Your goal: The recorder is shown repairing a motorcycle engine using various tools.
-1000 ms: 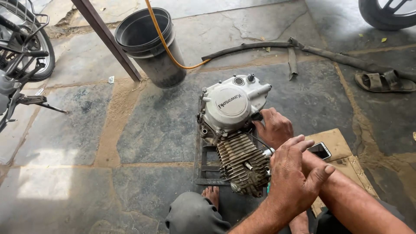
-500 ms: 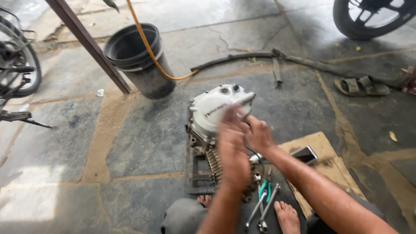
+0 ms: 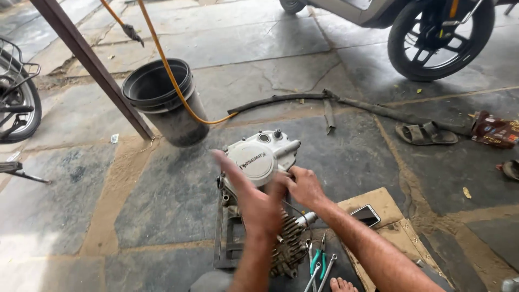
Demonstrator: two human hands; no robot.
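A motorcycle engine [image 3: 261, 162] with a silver side cover and finned cylinder sits on a dark metal frame [image 3: 227, 243] on the stone floor. My left hand [image 3: 251, 197] hovers in front of the engine, blurred, fingers stretched toward the cover, holding nothing that I can see. My right hand [image 3: 304, 186] rests against the engine's right side, fingers curled on the casing. Pliers with green handles and spanners [image 3: 319, 265] lie by the cylinder, near my bare foot [image 3: 340, 285].
A black bucket [image 3: 162, 100] with a yellow hose [image 3: 173, 81] stands behind the engine. A phone [image 3: 365, 215] lies on cardboard [image 3: 389, 227] at right. A motorcycle wheel [image 3: 440, 35], a sandal [image 3: 424, 133], a dark hose [image 3: 335, 100] and a slanting metal post [image 3: 92, 67] surround the spot.
The view has tilted up and the motorcycle at the back has come into sight. My left hand swung left across the engine; my right hand stays on the engine's right side.
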